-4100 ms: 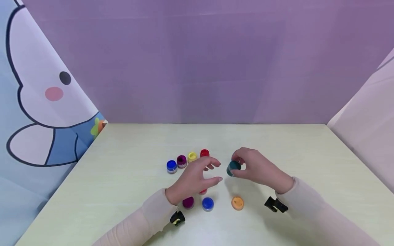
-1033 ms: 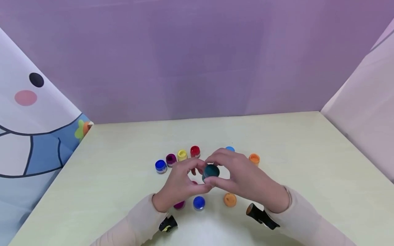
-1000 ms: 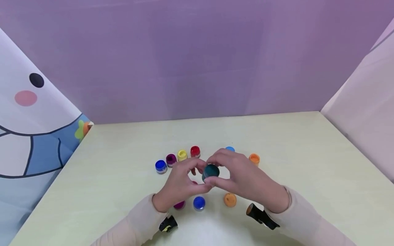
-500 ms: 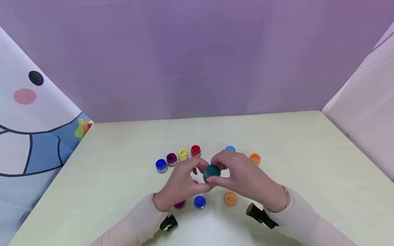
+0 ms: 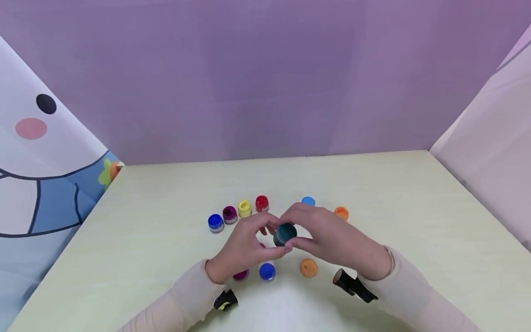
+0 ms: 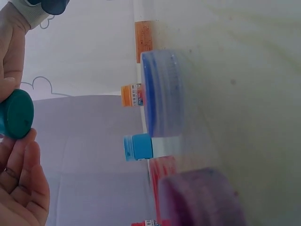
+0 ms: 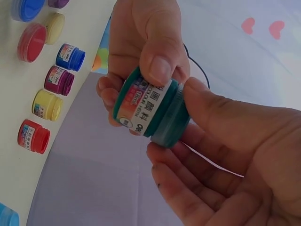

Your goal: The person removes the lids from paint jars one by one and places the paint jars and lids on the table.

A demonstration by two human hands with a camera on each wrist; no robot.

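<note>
Both hands hold a teal paint jar (image 5: 285, 234) above the table, at the middle of the head view. The left hand (image 5: 248, 236) grips the labelled body between thumb and fingers. From the other side, the right hand (image 5: 329, 233) has its thumb and fingers on the clear-walled teal lid (image 7: 170, 125). The right wrist view shows the jar tilted, its printed label (image 7: 143, 106) facing the camera and the lid on its end. In the left wrist view, the jar's flat teal end (image 6: 21, 114) shows between the two hands.
Blue (image 5: 215, 223), purple (image 5: 230, 215), yellow (image 5: 244, 209) and red (image 5: 262, 203) paint jars stand in a row behind the left hand. Light blue (image 5: 308, 201) and orange (image 5: 341, 212) jars are behind the right. Purple (image 5: 241, 275), blue (image 5: 267, 272) and orange (image 5: 309, 268) lids lie in front.
Some seconds ago only the right hand held the teal jar, farther right; it has moved left and the left hand now grips it too. Lately the right hand's fingers shift slightly around the lid.
</note>
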